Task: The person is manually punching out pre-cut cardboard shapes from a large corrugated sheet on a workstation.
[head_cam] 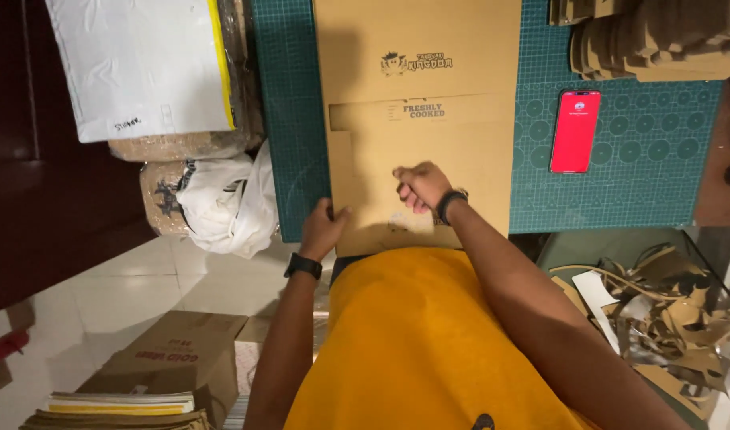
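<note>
A flat brown cardboard box blank (428, 72) with dark printing lies on a green cutting mat (285, 119), its near flap folded over. My left hand (321, 229) grips the blank's near left edge. My right hand (420, 185), fingers curled into a fist, presses down on the folded flap near the middle. Both wrists wear dark bands. An orange shirt fills the lower view.
A red-screened phone (575, 130) lies on the mat to the right. Stacked cardboard pieces (651, 40) sit at the far right, cardboard scraps (667, 310) in a bin at the near right. White bags (221, 199), a padded mailer (142, 64) and a box (182, 350) stand to the left.
</note>
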